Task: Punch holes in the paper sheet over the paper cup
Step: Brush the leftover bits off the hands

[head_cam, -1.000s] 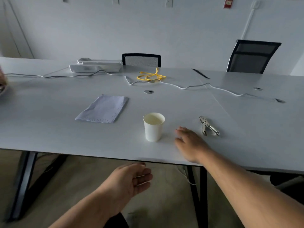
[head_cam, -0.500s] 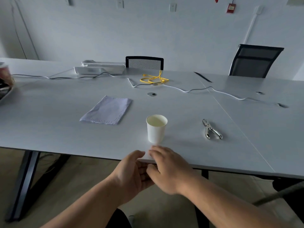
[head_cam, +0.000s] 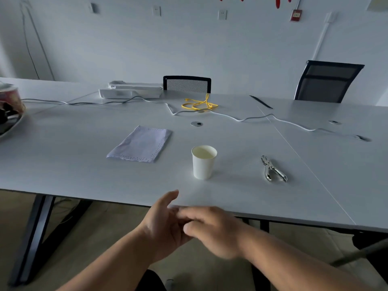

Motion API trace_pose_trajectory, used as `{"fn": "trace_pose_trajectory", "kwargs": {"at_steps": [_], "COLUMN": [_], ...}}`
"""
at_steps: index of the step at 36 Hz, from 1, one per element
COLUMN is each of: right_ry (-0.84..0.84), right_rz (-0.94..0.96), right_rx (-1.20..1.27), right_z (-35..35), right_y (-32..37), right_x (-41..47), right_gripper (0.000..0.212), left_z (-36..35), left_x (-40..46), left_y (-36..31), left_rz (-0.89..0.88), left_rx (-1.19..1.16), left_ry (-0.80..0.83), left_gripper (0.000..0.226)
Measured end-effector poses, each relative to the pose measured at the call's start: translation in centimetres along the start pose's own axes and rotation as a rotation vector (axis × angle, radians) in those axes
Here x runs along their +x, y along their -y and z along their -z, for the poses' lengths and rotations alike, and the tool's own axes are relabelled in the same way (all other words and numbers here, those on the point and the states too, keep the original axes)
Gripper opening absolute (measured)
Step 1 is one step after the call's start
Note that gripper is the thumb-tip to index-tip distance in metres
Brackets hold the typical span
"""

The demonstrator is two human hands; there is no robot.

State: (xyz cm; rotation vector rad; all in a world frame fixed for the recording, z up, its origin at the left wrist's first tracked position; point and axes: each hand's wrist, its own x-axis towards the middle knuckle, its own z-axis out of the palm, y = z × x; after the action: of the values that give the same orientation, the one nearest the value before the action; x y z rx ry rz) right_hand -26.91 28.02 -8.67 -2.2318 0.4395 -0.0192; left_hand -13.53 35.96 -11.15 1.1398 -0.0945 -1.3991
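Observation:
A white paper cup (head_cam: 204, 162) stands upright near the table's front edge. A pale paper sheet (head_cam: 140, 144) with dotted rows of holes along its edges lies flat to the cup's left. A shiny metal hole punch (head_cam: 273, 169) lies to the cup's right. My left hand (head_cam: 163, 222) and my right hand (head_cam: 214, 229) meet at the front edge of the table, below the cup. The right hand's fingers lie across the left palm. Neither hand holds anything.
The white table (head_cam: 252, 196) carries a yellow cable (head_cam: 199, 105), a long white cable (head_cam: 241, 118), a white power strip (head_cam: 130, 91) at the back and a bowl (head_cam: 9, 114) at the far left. Two black chairs (head_cam: 187, 84) stand behind it.
My right hand pulled back from beside the hole punch to the table's front edge. My left hand rose to meet it, and the two now touch. The view tilted slightly up.

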Motion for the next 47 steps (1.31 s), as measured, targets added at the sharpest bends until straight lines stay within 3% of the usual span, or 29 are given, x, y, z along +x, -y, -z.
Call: {"fn": "trace_pose_trajectory", "kwargs": {"at_steps": [1,3,6,9,11,13,18,21,25,29,32,35,40,42,47], "right_ry": [-0.002,-0.201,-0.517,-0.418,-0.334,-0.286,-0.129,-0.032,-0.217,-0.524,-0.448,-0.389,-0.141,-0.189,-0.511], "right_rz": [-0.018,-0.036,-0.158,-0.42,-0.353,-0.229,0.027,-0.004,-0.049,-0.15,-0.264,-0.133,0.021,0.025,-0.105], "right_rx": [0.103,0.224,0.121,-0.21,-0.409,-0.458,-0.396,-0.143,0.049,-0.036,-0.233,-0.341,-0.079,0.014,0.408], "right_z": [0.7,2.9,6.9,7.6,5.5,2.9,-0.3,0.1,2.2,4.7,4.2,1.6,0.0,1.4,7.1], "right_y": [0.0,-0.5,-3.3,-5.4,-5.2,-3.9,-0.6,0.3,-0.3,-2.5,-3.7,-2.8,0.5,0.5,-2.5], "right_x": [-0.3,-0.2,0.2,-0.2,-0.6,-1.1,-1.3,-1.0,-0.7,0.2,0.4,-0.3,-1.7,-1.1,2.0], "right_gripper": [0.041,0.029,0.032,0.053,0.071,0.088,0.059,0.046,0.035,0.031,0.043,0.041,0.031,0.026,0.021], "left_z": [0.0,-0.1,-0.2,-0.2,0.0,0.1,0.0,-0.2,-0.4,-0.4,-0.4,-0.5,-0.4,-0.5,-1.4], "left_x": [0.1,0.3,-0.1,-0.1,0.1,0.4,0.3,-0.1,-0.3,-0.7,-0.7,-0.5,-0.9,-1.1,-1.9], "left_y": [-0.1,-0.1,-0.1,0.0,0.0,0.1,0.1,-0.1,-0.1,0.2,0.4,0.7,0.8,0.7,-0.4], "left_rz": [-0.004,0.0,0.013,0.019,0.027,0.028,0.026,0.034,0.029,0.051,0.055,0.067,0.065,0.066,0.039], "left_rx": [-0.005,-0.013,-0.038,-0.056,-0.063,-0.074,-0.047,-0.026,-0.049,-0.066,-0.058,-0.048,0.002,-0.012,-0.079], "left_ry": [-0.013,-0.04,-0.048,-0.028,-0.015,-0.012,0.054,0.076,0.041,0.011,0.01,0.023,0.106,0.109,0.041], "left_gripper": [0.067,0.068,0.071,0.071,0.071,0.071,0.064,0.072,0.07,0.068,0.067,0.069,0.075,0.075,0.072]}}
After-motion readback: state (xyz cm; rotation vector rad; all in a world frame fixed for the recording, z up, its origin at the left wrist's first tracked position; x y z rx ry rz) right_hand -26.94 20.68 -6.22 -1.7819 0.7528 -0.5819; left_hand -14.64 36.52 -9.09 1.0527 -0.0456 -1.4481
